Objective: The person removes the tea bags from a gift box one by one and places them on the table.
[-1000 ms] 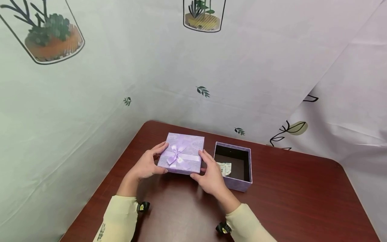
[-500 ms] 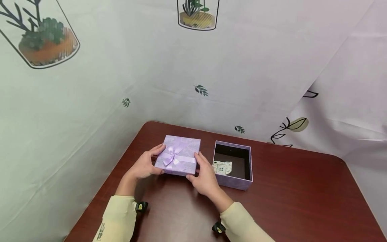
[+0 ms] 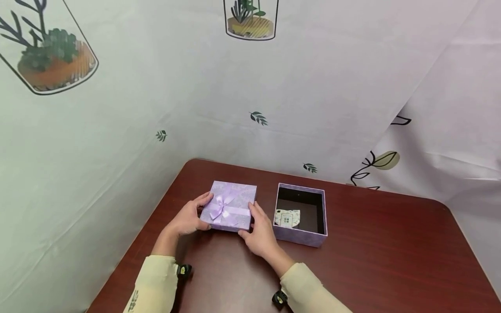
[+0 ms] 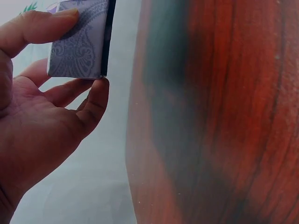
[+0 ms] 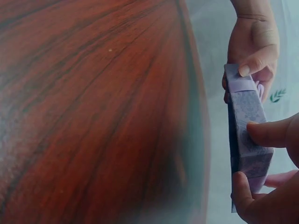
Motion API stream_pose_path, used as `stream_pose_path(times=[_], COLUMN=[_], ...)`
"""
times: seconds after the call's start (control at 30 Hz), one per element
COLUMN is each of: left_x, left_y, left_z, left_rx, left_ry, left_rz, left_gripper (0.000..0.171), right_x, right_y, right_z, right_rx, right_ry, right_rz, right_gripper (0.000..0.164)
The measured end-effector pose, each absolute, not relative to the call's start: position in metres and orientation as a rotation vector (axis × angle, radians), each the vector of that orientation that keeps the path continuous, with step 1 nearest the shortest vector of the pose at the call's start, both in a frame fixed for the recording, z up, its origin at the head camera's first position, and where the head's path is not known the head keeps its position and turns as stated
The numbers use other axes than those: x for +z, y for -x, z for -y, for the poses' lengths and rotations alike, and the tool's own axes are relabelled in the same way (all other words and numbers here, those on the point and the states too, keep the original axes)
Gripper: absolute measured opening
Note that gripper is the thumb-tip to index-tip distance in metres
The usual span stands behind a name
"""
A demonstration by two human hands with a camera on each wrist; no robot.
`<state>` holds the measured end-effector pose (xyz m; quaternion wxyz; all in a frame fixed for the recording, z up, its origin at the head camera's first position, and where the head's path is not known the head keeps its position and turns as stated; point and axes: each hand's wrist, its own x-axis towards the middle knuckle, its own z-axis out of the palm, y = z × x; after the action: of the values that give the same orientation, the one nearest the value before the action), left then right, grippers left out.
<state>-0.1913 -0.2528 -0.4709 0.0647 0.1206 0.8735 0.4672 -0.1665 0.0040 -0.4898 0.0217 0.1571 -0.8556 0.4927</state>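
My left hand and right hand hold a purple patterned gift box lid by its opposite sides. A lilac ribbon with a bow crosses its top. In the left wrist view, the left thumb lies on the front side of the lid and a fingertip is at its lower edge. In the right wrist view, the right thumb presses the front of the lid, with a fingertip at its dark underside edge. The lid hangs close over the table. To its right stands the uncovered purple box base, dark inside.
A pale printed paper piece lies in the left part of the box base. The dark red wooden table has rounded back corners. Behind it hangs a white cloth with plant prints.
Both hands have moved the lid slightly left and down, away from the box base. More of the paper piece now shows. The box base stays in place.
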Motion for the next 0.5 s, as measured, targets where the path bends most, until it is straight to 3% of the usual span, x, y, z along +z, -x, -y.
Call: stream_pose_path(times=[0.5], left_x=[-0.486], left_y=[0.195], left_z=[0.256], left_rx=[1.405], left_ry=[-0.348], left_rz=[-2.638], left_gripper=[0.101], right_x=[-0.503], right_y=[0.171], right_z=[0.002], right_rx=[1.472], right_ry=[-0.457], right_rz=[2.695], right_gripper=[0.084])
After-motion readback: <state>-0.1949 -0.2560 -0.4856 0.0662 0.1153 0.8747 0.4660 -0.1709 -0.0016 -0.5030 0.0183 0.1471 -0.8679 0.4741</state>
